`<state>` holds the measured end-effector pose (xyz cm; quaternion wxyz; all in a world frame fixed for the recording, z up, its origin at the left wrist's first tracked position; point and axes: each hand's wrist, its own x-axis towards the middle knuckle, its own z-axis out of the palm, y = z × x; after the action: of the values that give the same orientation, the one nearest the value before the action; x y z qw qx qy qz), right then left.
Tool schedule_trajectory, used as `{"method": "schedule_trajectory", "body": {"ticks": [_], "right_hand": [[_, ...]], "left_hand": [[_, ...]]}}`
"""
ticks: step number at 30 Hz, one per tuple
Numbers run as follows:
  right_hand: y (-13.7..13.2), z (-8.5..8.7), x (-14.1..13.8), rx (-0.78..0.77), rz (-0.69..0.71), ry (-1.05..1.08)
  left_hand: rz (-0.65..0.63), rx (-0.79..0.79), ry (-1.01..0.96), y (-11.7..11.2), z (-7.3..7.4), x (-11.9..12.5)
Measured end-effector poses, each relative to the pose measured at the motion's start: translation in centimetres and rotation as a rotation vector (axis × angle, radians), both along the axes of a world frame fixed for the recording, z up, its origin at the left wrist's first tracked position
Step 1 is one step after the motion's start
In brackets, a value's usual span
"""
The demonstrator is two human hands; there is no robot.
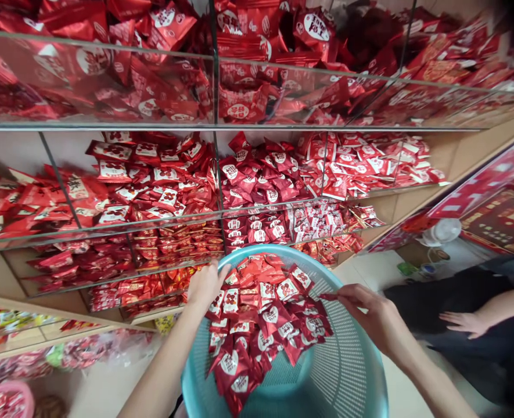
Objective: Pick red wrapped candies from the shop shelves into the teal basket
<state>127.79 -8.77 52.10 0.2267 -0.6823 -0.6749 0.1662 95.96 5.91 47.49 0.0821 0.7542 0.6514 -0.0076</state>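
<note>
A light blue plastic basket (348,371) sits in front of me, partly filled with a heap of red wrapped sweets (261,319). My left hand (204,285) grips the basket's far left rim, fingers curled over the edge beside the sweets. My right hand (365,310) hovers over the basket's right side, thumb and fingers pinched on one small red sweet packet (329,296) at the heap's edge.
Glass-fronted shelf compartments (215,174) full of red sweet packets rise ahead in several tiers. A pink basket (4,400) sits bottom left. Another person's hand (463,322) and dark clothing are at right, near red gift boxes (496,215).
</note>
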Motion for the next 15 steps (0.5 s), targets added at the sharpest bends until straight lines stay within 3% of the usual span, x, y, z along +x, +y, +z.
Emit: {"method": "schedule_trajectory", "body": {"ticks": [9, 15], "right_hand": [[-0.3, -1.5, -2.8, 0.059, -0.181, -0.414], [0.0, -1.5, -4.3, -0.048, -0.195, -0.577]], "left_hand": [[0.03, -0.066, -0.022, -0.3, 0.6, 0.2], [0.015, -0.033, -0.031, -0.2, 0.2, 0.0]]}}
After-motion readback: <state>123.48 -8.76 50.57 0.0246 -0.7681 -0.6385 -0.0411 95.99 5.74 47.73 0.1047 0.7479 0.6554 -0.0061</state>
